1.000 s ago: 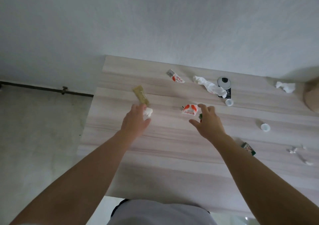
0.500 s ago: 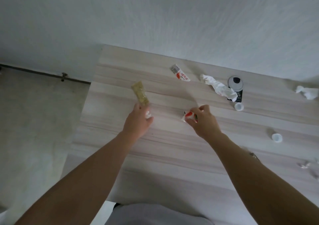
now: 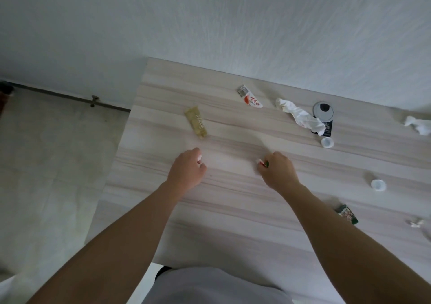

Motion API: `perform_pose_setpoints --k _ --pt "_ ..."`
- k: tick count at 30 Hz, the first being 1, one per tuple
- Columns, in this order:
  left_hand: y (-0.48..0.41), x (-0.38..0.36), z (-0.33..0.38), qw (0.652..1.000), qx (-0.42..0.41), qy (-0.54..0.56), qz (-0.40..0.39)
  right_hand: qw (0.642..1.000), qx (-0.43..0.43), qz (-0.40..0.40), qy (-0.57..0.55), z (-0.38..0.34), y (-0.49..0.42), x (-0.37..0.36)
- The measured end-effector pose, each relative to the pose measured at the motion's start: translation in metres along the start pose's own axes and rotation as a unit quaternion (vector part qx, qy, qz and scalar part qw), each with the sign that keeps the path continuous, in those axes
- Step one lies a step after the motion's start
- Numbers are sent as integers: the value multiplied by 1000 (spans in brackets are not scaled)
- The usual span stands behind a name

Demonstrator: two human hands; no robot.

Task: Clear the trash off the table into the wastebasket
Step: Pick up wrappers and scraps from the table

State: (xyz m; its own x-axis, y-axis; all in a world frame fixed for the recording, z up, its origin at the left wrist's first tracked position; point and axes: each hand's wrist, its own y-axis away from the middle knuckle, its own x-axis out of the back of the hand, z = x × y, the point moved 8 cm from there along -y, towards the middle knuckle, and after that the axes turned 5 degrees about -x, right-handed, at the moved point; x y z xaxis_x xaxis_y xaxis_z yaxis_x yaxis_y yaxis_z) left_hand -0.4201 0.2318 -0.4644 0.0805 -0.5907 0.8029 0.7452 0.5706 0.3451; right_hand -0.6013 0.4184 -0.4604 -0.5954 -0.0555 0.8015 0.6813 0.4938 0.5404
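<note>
Pale wood-grain bench [image 3: 233, 210] butts against textured white wall [image 3: 210, 23]. Light tiled floor [image 3: 51, 163] at left; dark pipe [image 3: 70, 97] along wall base. Dim, even light.

Pale striped wood-grain table [image 3: 233, 210]; tan wrapper [image 3: 196, 122] with white script; red-and-white packet [image 3: 250, 97]; 2 white caps [image 3: 327, 142] [image 3: 378, 185]; green-edged wrapper [image 3: 346, 213] near right.
</note>
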Motion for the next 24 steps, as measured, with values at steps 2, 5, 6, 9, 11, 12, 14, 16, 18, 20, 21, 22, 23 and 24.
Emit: perform_pose_setpoints --k 2,5,6,9,11,12,14,16,18,20,21,22,23,24 --pt "5 4 0 1000 3 2 0 1000 -5 -4 -3 -1 8 1" --pt "13 11 3 1000 1 7 9 1000 -7 6 -25 -4 18 6" --pt "15 14 4 1000 -1 10 11 999 -6 10 -33 -6 21 9" --pt "20 20 6 1000 -14 21 19 998 2 33 -57 -12 29 16" --pt "22 24 6 999 -26 32 27 996 8 44 -78 -14 34 19" --pt "22 26 6 998 -31 39 32 995 11 45 -87 -16 35 20" --pt "22 31 5 997 -47 48 48 995 21 39 -94 -20 37 21" --pt "21 35 5 995 -58 53 57 996 32 37 -80 -24 36 23" --pt "17 40 5 995 -55 60 57 996 44 42 -62 -28 31 25" --pt "10 43 4 995 -50 61 59 996 52 44 -51 -32 23 28" --pt "5 45 4 995 -50 58 61 996 56 46 -50 -34 18 30" --pt "0 47 4 995 -51 55 63 996 59 47 -53 -36 13 33" --pt "-6 50 4 995 -48 54 66 995 61 47 -56 -38 7 36" --pt "-11 52 4 995 -44 55 69 995 63 47 -58 -40 1 40"
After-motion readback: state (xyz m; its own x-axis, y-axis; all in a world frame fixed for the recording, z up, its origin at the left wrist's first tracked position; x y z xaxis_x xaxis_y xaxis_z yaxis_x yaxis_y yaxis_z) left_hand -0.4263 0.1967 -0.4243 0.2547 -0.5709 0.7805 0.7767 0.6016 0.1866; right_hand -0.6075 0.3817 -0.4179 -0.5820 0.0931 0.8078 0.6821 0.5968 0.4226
